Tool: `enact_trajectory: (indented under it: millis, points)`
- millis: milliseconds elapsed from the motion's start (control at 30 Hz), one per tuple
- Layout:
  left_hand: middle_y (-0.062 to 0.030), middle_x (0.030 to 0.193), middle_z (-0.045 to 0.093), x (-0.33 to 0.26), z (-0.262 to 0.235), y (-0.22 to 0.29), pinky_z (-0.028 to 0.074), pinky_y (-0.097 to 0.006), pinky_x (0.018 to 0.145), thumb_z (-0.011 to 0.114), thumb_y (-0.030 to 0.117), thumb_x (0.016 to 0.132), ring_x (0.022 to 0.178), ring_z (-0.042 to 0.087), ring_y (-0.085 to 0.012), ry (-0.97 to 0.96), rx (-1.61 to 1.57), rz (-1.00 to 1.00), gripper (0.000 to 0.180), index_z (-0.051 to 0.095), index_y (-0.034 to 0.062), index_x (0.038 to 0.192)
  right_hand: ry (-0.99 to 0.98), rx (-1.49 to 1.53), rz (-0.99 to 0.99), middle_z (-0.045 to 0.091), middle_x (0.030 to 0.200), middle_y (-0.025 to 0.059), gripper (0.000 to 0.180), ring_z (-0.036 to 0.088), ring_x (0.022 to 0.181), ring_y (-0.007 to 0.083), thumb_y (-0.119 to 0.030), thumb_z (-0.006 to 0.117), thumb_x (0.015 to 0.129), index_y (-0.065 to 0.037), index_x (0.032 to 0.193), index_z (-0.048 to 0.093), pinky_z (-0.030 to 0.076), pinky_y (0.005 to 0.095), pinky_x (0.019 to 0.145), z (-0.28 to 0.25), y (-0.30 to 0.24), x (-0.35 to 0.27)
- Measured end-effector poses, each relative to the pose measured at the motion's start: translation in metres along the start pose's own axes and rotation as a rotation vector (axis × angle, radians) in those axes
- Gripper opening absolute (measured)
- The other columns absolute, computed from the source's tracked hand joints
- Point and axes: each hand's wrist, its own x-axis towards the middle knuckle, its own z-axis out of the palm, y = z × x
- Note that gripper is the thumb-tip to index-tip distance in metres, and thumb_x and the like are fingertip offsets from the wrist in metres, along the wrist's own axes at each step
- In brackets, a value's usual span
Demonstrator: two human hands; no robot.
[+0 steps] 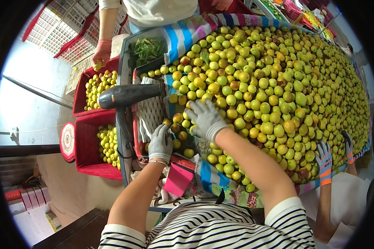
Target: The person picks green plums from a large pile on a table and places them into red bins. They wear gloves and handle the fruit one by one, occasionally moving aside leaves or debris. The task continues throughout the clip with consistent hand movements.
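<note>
My right hand [207,120], in a grey-white knit glove, reaches over the near left edge of a large heap of small round green-yellow fruits [274,91] that look like jujubes. Its fingers are spread, open, touching or just above the fruits. My left hand [160,145], gloved alike, lies lower left beside a few loose fruits [183,135]. Its fingers stretch forward, open, with a brownish-yellow fruit [167,121] at the tips; the palm side is hidden. A pink card-like object [178,179] lies by the left wrist.
A black hair-dryer-shaped device [131,95] juts over the table's left edge. Left of it are two red-lined crates [82,124] partly filled with fruit. A tray of green leaves [148,50] sits behind. One co-worker's hand [102,50] holds a fruit; another's gloved hand [324,159] touches the heap.
</note>
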Motion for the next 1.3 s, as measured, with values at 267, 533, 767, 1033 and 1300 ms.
enact_trajectory:
  millis: [267,533,767,1033,1300]
  points:
    - [-0.0155,0.126,0.056,-0.001,-0.003,0.002,0.046,-0.041,0.098,0.057,0.008,0.08,0.114,0.054,-0.0365,-0.026,-0.022,-0.019,0.042,0.056,0.009,0.123,-0.384,0.123,0.286,0.058,0.115,0.0147,0.029,0.064,0.097,0.0313,-0.023,0.063,0.086,-0.01,0.111,0.059,0.051,0.0453,0.085,-0.051,0.069,-0.032]
    - [-0.0157,0.124,0.057,0.001,-0.007,0.005,0.046,-0.041,0.097,0.056,0.007,0.081,0.112,0.055,-0.0365,-0.033,-0.024,-0.036,0.04,0.057,0.0083,0.121,-0.286,0.308,0.321,0.056,0.11,0.0168,0.031,0.063,0.094,0.0338,-0.025,0.064,0.084,-0.01,0.109,0.054,0.053,0.0445,0.083,-0.025,0.056,-0.05]
    - [-0.0156,0.119,0.059,0.0,-0.002,0.001,0.048,-0.042,0.094,0.059,0.008,0.08,0.109,0.057,-0.0369,-0.008,-0.047,-0.036,0.037,0.058,0.0085,0.117,-0.025,0.837,0.448,0.064,0.074,0.0201,0.028,0.063,0.071,0.0375,-0.032,0.057,0.084,-0.005,0.08,0.064,0.051,0.0439,0.067,-0.025,0.048,-0.057]
    - [-0.0174,0.114,0.061,-0.001,-0.003,0.001,0.049,-0.04,0.091,0.057,0.008,0.084,0.105,0.059,-0.0372,-0.007,-0.062,-0.036,0.03,0.06,0.0064,0.114,0.038,0.871,0.153,0.068,0.083,0.0165,0.018,0.066,0.08,0.0344,-0.02,0.053,0.083,-0.008,0.086,0.066,0.053,0.0413,0.073,-0.035,0.011,-0.009]
    - [-0.016,0.112,0.061,0.0,-0.002,0.0,0.048,-0.042,0.091,0.057,0.008,0.081,0.105,0.058,-0.0367,-0.017,-0.046,-0.023,0.032,0.06,0.0075,0.113,-0.164,0.214,0.075,0.066,0.092,0.0159,0.02,0.07,0.082,0.0298,-0.014,0.049,0.09,-0.008,0.097,0.066,0.056,0.0405,0.066,0.02,-0.077,-0.017]
